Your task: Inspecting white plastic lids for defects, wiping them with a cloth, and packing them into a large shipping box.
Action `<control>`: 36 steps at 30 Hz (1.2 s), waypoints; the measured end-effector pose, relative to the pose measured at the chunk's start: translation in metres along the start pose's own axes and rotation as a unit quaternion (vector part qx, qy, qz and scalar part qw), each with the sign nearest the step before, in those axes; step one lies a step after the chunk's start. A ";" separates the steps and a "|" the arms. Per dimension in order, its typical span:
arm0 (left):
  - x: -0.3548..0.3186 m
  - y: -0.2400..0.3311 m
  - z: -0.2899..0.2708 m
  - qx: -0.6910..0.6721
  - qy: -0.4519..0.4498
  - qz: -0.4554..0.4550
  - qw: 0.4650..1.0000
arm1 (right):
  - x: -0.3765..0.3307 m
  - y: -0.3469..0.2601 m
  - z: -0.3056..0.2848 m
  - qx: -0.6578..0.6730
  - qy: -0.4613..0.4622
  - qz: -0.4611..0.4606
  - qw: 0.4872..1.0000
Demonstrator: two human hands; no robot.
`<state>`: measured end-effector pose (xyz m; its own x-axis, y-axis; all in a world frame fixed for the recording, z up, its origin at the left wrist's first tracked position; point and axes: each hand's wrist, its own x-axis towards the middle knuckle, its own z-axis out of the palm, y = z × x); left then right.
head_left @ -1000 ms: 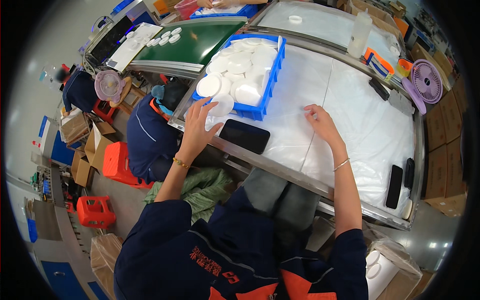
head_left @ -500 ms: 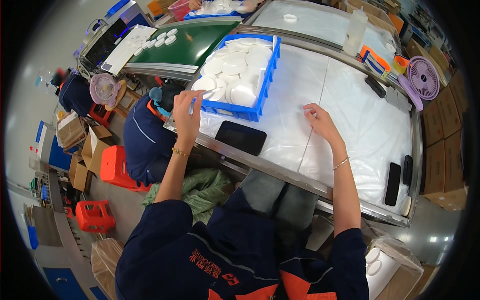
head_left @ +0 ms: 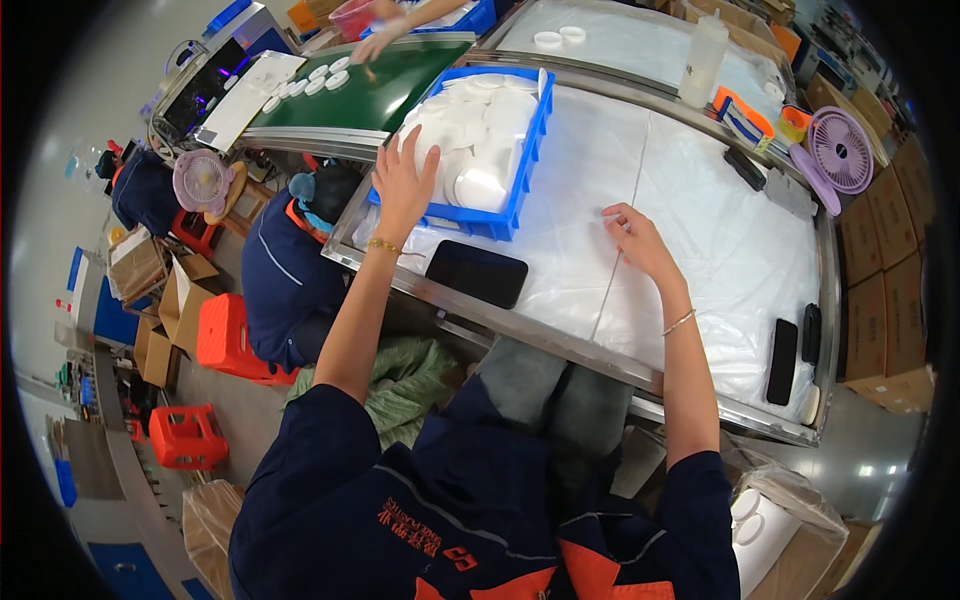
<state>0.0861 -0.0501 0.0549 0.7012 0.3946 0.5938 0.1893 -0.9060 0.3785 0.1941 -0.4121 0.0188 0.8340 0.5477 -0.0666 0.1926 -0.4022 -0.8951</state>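
Observation:
My left hand (head_left: 403, 188) is open, fingers spread, above the near left corner of a blue plastic crate (head_left: 517, 222). Inside the crate lies a heap of flat white plastic discs (head_left: 480, 187); the hand hides some at that corner. Over the plastic-covered table (head_left: 570, 260), to the right of the crate, my right hand (head_left: 640, 243) hovers with loosely bent fingers apart. Nothing shows in it. Between me and the crate lies a black smartphone (head_left: 477, 274).
A co-worker's hand (head_left: 377, 41) reaches over the green conveyor belt (head_left: 390, 85), where several white round pieces (head_left: 325, 78) lie. Toward the right stand a squeeze bottle (head_left: 704, 62) and a purple fan (head_left: 840, 150). Another black phone (head_left: 783, 361) rests near the table's right edge.
My left hand has spread its fingers; a thin white piece earlier between them no longer shows there. The right hand barely moved. A co-worker's hand came over the belt; a second white ring appeared beyond.

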 end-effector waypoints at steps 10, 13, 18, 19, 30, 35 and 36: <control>0.003 0.020 0.014 0.024 -0.121 -0.011 0.992 | 0.001 -0.001 0.001 -0.007 0.000 0.009 1.000; 0.000 0.024 0.014 0.009 -0.121 -0.006 0.993 | 0.002 0.001 0.000 -0.009 -0.001 0.004 1.000; 0.008 0.021 0.015 -0.033 -0.066 -0.016 0.997 | 0.003 0.004 0.001 -0.003 0.004 0.000 1.000; 0.012 0.020 0.017 -0.011 -0.033 -0.015 0.999 | 0.003 0.004 0.001 -0.002 0.003 0.010 1.000; 0.070 -0.010 0.045 -0.026 -0.121 -0.003 0.992 | 0.004 -0.001 -0.002 -0.009 -0.008 0.001 1.000; 0.058 -0.003 0.050 -0.102 -0.087 0.009 0.991 | 0.002 -0.004 0.000 -0.018 -0.009 -0.002 1.000; 0.058 -0.002 0.049 -0.081 -0.076 0.021 0.994 | 0.001 -0.004 0.000 -0.018 -0.005 -0.004 1.000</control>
<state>0.1601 -0.0332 0.0534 0.8037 0.3181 0.5028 0.0528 -0.8798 0.4723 0.1943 -0.4093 0.0221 0.8272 0.5581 -0.0647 0.2174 -0.4242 -0.8791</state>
